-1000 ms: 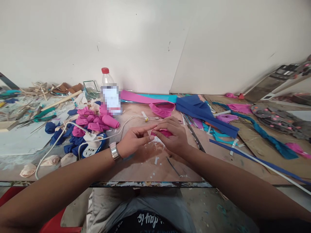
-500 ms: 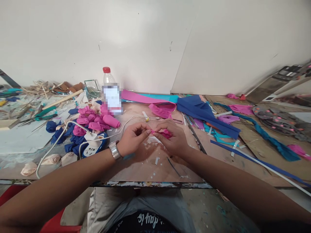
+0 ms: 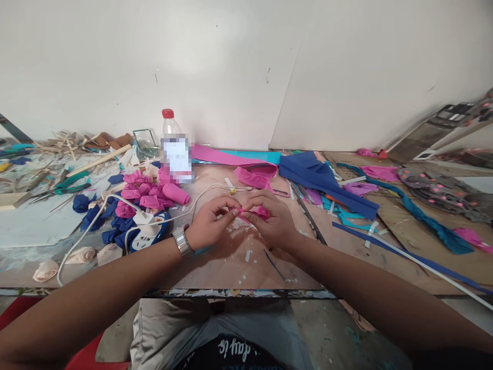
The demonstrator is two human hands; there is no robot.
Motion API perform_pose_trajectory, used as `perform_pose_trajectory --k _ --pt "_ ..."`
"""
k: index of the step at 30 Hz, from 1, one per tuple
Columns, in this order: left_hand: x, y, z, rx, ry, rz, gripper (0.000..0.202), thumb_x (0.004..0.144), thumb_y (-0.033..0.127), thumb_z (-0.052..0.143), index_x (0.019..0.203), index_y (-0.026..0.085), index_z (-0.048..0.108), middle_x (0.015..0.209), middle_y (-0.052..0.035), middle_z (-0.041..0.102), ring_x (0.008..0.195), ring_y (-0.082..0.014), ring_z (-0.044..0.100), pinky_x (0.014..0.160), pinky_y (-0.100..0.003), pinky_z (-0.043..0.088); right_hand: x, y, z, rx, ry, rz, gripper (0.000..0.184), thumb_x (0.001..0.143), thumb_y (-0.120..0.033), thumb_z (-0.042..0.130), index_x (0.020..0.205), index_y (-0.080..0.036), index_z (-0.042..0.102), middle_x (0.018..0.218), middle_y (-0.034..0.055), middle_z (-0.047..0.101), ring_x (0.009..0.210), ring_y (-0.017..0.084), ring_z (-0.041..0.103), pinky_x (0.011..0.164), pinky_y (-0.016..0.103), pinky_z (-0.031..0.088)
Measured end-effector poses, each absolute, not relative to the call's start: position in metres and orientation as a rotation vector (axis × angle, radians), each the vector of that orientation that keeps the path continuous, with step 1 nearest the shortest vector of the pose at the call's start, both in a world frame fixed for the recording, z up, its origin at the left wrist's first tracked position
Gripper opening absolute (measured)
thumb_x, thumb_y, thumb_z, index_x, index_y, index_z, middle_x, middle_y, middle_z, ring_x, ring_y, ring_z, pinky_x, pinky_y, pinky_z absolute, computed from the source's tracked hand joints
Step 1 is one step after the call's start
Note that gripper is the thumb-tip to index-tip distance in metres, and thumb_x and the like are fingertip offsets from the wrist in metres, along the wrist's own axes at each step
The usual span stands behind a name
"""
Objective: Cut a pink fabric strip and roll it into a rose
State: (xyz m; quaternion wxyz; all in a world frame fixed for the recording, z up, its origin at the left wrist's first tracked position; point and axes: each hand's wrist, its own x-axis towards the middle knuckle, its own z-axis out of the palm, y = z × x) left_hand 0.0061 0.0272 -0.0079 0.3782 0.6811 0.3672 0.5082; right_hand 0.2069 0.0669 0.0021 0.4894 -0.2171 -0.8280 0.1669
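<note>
Between my two hands, above the middle of the table, is a small gathered piece of pink crepe paper. My left hand, with a metal watch at the wrist, pinches its left end between thumb and fingertips. My right hand has its fingers curled round the other side, thumb pressed against it. Fingers cover much of the piece. Just behind the hands lies a loose curl of pink paper strip. A heap of rolled pink paper flowers and dark blue paper flowers sits left of my left hand.
A phone leans on a red-capped bottle. A white cable runs from a power strip across the left side. Blue paper strips and a long white stick lie right. Pliers and wood scraps lie far left.
The view has shifted very slightly. Both hands keep their pinch on the pink paper in nearly the same place, with only small finger movement.
</note>
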Motion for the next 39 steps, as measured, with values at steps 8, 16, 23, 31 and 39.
perform_pose_trajectory --k 8,16,23,31,39 --pt "0.0026 0.0247 -0.0080 1.796 0.956 1.368 0.024 0.100 0.040 0.066 0.105 0.018 0.073 0.112 -0.0112 0.072 0.104 -0.0223 0.066 0.090 -0.035 0.051 0.2070 0.0702 0.0011 -0.472 -2.035 0.370 0.007 0.094 -0.030 0.078 0.093 -0.025 0.074 0.094 0.0039 0.077 0.091 0.021 0.072 0.087 0.039 0.057" --pt "0.0033 0.0252 -0.0069 1.828 0.963 1.332 0.023 0.101 0.038 0.064 0.096 0.017 0.070 0.101 -0.0088 0.069 0.096 -0.0198 0.063 0.088 -0.034 0.049 0.2064 0.0713 0.0010 -0.453 -2.026 0.344 0.011 0.093 -0.034 0.080 0.089 -0.025 0.075 0.086 0.0022 0.079 0.084 0.021 0.071 0.082 0.038 0.054" --pt "0.0027 0.0228 -0.0063 1.897 0.940 1.324 0.022 0.103 0.036 0.059 0.097 0.018 0.068 0.099 -0.0075 0.068 0.092 -0.0192 0.062 0.086 -0.034 0.048 0.2065 0.0705 0.0004 -0.486 -2.014 0.344 0.018 0.091 -0.039 0.082 0.085 -0.024 0.074 0.079 0.0012 0.077 0.079 0.020 0.069 0.082 0.037 0.053" --pt "0.0013 0.0251 -0.0072 1.873 0.860 1.332 0.020 0.102 0.035 0.063 0.095 0.017 0.068 0.096 -0.0071 0.067 0.091 -0.0189 0.062 0.085 -0.033 0.048 0.2070 0.0709 0.0029 -0.440 -2.027 0.311 0.017 0.090 -0.037 0.083 0.086 -0.025 0.072 0.081 0.0006 0.078 0.081 0.020 0.069 0.082 0.036 0.052" --pt "0.0037 0.0247 -0.0056 1.723 0.887 1.308 0.031 0.101 0.048 0.062 0.096 0.018 0.065 0.092 -0.0052 0.063 0.088 -0.0184 0.058 0.083 -0.032 0.048 0.2074 0.0702 0.0026 -0.454 -2.048 0.283 0.010 0.092 -0.031 0.081 0.091 -0.024 0.073 0.085 0.0017 0.079 0.084 0.020 0.069 0.084 0.038 0.053"
